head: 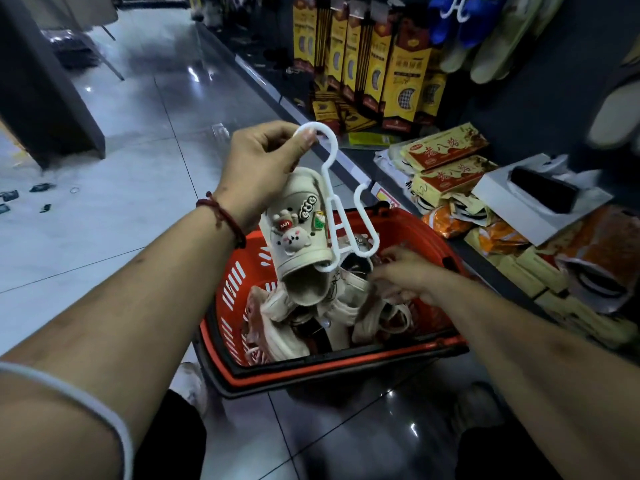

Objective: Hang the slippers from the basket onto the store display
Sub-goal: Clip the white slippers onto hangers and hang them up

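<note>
Because the cream slipper (298, 252), dangling above the red basket (346, 357), looks light and rubbery, the left grip (259, 161) pinches its stiff hanger (327, 181) by the hook; whether the right grip (403, 271) holds anything is unclear.

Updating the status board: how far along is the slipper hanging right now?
Early, it seems. Done: hanging slippers on the display. In hand: left hand pinches a white hanger carrying one cream slipper above the basket; right hand reaches into it. Left: a pile of slippers in the basket.
</note>
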